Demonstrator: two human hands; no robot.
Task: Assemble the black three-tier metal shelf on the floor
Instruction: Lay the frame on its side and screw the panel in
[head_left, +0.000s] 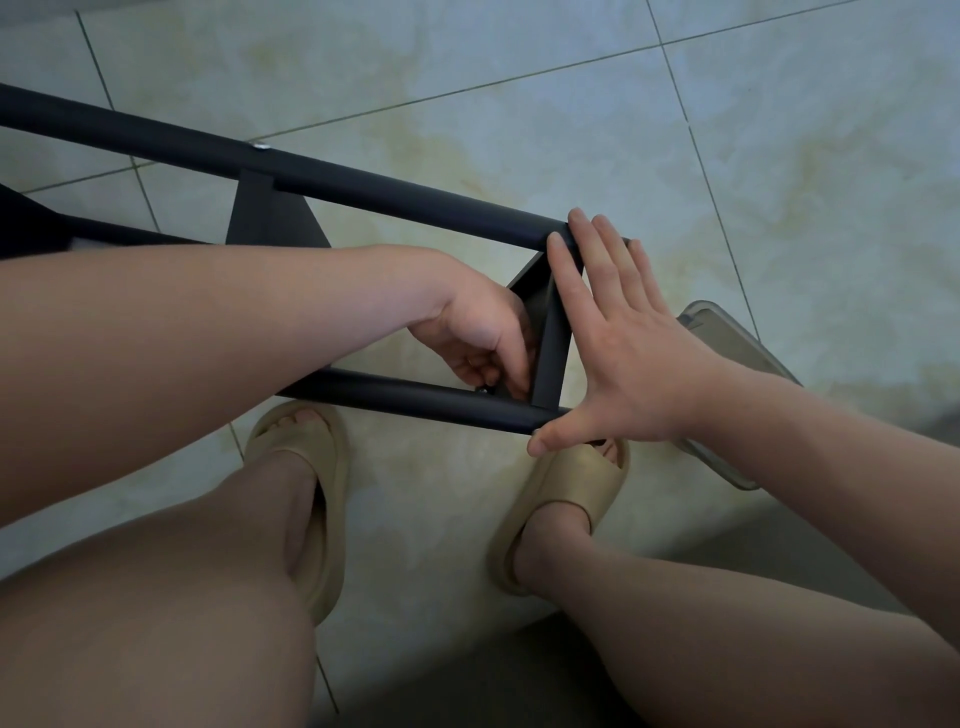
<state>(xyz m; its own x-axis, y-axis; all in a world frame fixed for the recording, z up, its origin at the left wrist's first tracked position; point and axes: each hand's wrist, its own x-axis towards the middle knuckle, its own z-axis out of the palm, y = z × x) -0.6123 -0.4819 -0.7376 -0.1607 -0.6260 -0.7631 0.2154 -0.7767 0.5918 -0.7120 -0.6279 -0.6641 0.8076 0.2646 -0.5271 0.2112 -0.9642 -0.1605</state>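
Note:
The black metal shelf frame lies on its side across the tiled floor. Its far tube (374, 179) and near tube (415, 400) run left to right, joined by a black shelf panel (550, 332) at the right end. My right hand (613, 338) is spread flat, fingers straight, pressing against the ends of both tubes and the panel edge. My left hand (483, 338) reaches inside the frame, its curled fingers pinching a small fastener (485, 388) at the joint of the near tube and the panel. A second shelf panel (270, 215) sits further left.
My two feet in beige slides (306, 467) (566, 499) stand just below the near tube. A phone in a clear case (737, 364) lies on the floor to the right, partly under my right forearm. Pale tiles stretch beyond the frame.

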